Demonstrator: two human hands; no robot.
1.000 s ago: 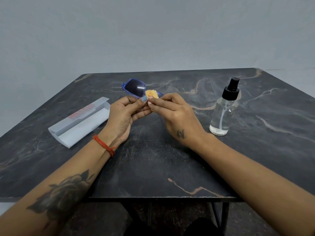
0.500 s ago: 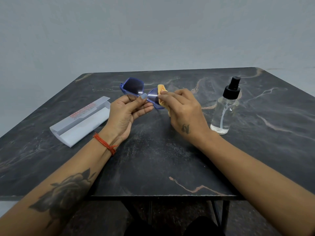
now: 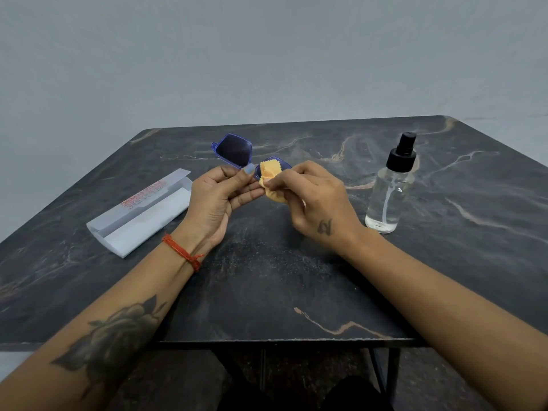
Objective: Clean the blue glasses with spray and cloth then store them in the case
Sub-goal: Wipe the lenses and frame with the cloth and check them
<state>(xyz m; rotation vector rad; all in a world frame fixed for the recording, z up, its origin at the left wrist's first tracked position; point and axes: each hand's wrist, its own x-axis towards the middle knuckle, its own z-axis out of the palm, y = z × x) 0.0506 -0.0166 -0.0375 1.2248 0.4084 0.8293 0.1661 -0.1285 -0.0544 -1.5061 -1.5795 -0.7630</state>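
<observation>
The blue glasses point(image 3: 234, 150) with dark lenses are held up over the middle of the table. My left hand point(image 3: 221, 198) pinches them at the bridge, between thumb and fingers. My right hand point(image 3: 311, 200) pinches a small orange cloth point(image 3: 269, 173) with a zigzag edge against the right lens, which the cloth mostly hides. The left lens is bare and in full view. The white case point(image 3: 139, 212) lies open on the table to the left of my left hand. The clear spray bottle point(image 3: 391, 191) with a black pump stands upright to the right of my right hand.
Everything sits on a dark marble-patterned table point(image 3: 267, 292) whose front edge is close to me. A plain grey wall rises behind it. A red thread band circles my left wrist.
The cloth in my right hand slid out to the right lens's outer edge half a second ago and now covers that lens again. My left hand's hold on the glasses is unchanged.
</observation>
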